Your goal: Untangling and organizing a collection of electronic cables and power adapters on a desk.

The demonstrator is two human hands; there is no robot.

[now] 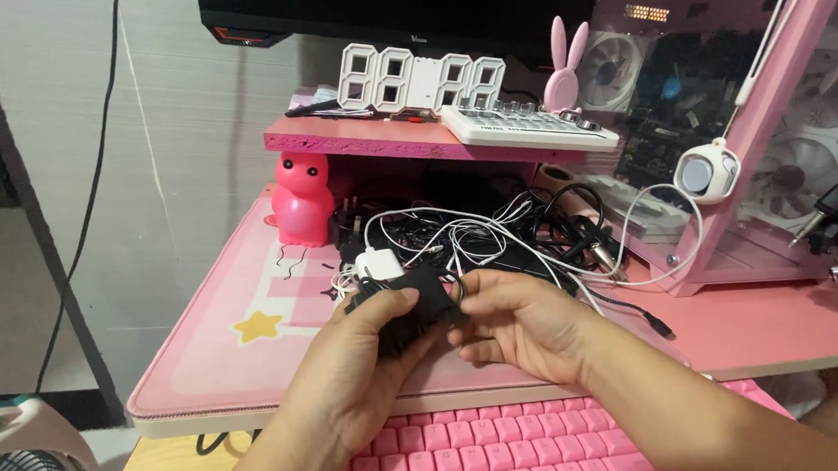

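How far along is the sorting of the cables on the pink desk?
Done: nothing looks clearly finished. In hand: left hand and right hand hold a black adapter with its cord. Left: the cable tangle and white charger behind.

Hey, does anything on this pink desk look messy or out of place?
Yes: a tangle of black and white cables lies heaped under the pink shelf, loops crossing. Both hands, left hand and right hand, grip a black adapter at its near edge.

Cable tangle [495,231] blocks ahead under shelf [376,137]; bare desk mat [225,360] left gives passage.
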